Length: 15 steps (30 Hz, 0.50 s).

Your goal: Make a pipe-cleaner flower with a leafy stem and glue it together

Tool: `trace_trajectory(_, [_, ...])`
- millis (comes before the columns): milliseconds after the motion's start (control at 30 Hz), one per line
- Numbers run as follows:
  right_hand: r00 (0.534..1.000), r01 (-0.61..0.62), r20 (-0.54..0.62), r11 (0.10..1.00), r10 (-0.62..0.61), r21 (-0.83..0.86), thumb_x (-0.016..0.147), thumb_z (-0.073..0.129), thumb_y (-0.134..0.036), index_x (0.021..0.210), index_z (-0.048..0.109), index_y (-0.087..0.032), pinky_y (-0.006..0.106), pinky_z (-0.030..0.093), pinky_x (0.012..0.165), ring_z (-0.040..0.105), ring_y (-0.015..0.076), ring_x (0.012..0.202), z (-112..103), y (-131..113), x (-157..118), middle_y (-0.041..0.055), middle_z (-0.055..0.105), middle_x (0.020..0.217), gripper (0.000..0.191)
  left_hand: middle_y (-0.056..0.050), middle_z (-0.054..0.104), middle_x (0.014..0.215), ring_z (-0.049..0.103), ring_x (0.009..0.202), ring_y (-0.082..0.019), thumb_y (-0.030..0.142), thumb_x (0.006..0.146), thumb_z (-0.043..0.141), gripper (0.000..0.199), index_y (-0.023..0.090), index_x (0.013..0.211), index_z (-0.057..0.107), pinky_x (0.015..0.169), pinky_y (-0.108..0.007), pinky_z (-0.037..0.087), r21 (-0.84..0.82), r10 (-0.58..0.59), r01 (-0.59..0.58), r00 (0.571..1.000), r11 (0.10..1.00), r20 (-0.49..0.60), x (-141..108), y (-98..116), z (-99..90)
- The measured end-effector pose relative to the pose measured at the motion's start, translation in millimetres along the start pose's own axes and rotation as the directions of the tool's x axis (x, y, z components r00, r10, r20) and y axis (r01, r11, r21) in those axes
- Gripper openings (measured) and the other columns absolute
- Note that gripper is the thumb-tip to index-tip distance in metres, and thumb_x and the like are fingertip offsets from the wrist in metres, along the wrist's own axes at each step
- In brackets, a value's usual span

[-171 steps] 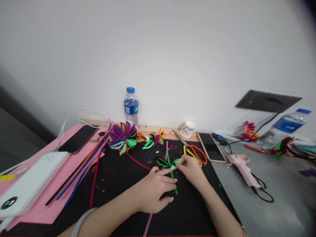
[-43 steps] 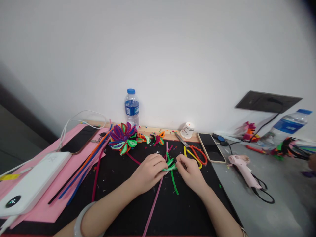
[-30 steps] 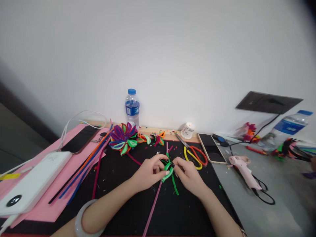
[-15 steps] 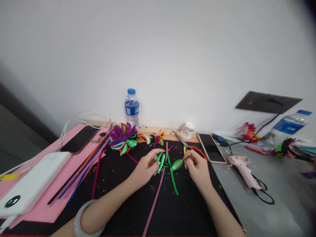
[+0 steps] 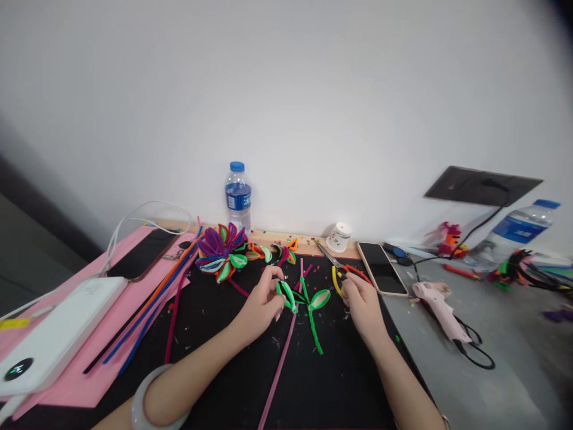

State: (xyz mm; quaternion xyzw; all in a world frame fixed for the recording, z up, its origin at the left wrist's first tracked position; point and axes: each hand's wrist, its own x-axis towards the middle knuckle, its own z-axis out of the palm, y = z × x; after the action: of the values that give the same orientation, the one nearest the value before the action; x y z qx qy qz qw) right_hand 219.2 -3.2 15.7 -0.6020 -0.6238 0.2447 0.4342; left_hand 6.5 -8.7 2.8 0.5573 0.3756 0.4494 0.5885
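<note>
My left hand [image 5: 263, 303] is closed, thumb and forefinger pinching a green-edged pipe-cleaner leaf [image 5: 289, 297]. To its right lies a green pipe-cleaner stem [image 5: 314, 331] with a second, pale-centred leaf [image 5: 320, 299]. A long pink pipe cleaner [image 5: 281, 370] passes beneath the held leaf. My right hand [image 5: 363, 304] has its fingers curled together beside a yellow curved handle [image 5: 335, 282]; whatever sits in the fingertips is hidden. Just beyond it are scissors [image 5: 330, 255] with orange-red handles, partly covered by that hand.
A multicoloured pipe-cleaner flower [image 5: 222, 252] lies at the back left, before a water bottle [image 5: 238, 200]. A paper cup [image 5: 338, 237] is at the wall. Right are a phone [image 5: 382, 269] and a pink glue gun [image 5: 441, 310] with cord. A white power bank [image 5: 62, 334] rests left.
My left hand has shifted slightly left, turning the leaf to slant the other way. My right hand has moved a little right, showing more of the yellow handle.
</note>
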Motion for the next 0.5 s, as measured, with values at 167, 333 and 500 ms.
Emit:
trace_trajectory(167, [0.988, -0.042, -0.156, 0.975, 0.008, -0.217, 0.076, 0.047, -0.032, 0.064, 0.044, -0.019, 0.023, 0.033, 0.05, 0.042, 0.0116, 0.051, -23, 1, 11, -0.004, 0.043, 0.054, 0.018, 0.008, 0.041, 0.059, 0.039, 0.043, -0.005, 0.01, 0.074, 0.04, 0.026, 0.021, 0.098, 0.043, 0.046, -0.018, 0.034, 0.101, -0.009, 0.008, 1.0, 0.995, 0.011, -1, 1, -1.4])
trace_trajectory(333, [0.919, -0.253, -0.389, 0.857, 0.068, -0.448, 0.066, 0.05, -0.032, 0.094, 0.054, -0.015, 0.032, 0.042, 0.063, 0.057, 0.0215, 0.068, -84, 22, 24, 0.0089, 0.062, 0.084, 0.033, 0.007, 0.045, 0.057, 0.044, 0.044, -0.007, 0.023, 0.078, 0.048, 0.016, 0.018, 0.093, 0.048, 0.047, -0.02, 0.037, 0.153, -0.015, 0.016, 1.0, 0.988, -0.006, -1, -1, 0.5])
trace_trajectory(500, [0.832, -0.547, -0.49, 0.531, 0.26, -0.647, 0.064, 0.051, -0.047, 0.107, 0.054, -0.01, 0.043, 0.042, 0.068, 0.051, 0.0394, 0.098, -140, 56, 14, 0.024, 0.057, 0.098, 0.057, 0.004, 0.052, 0.07, 0.053, 0.052, -0.008, 0.027, 0.076, 0.054, 0.018, 0.018, 0.09, 0.047, 0.053, -0.022, 0.043, 0.106, 0.009, -0.006, 1.0, 0.994, -0.029, 1, -2, 1.5])
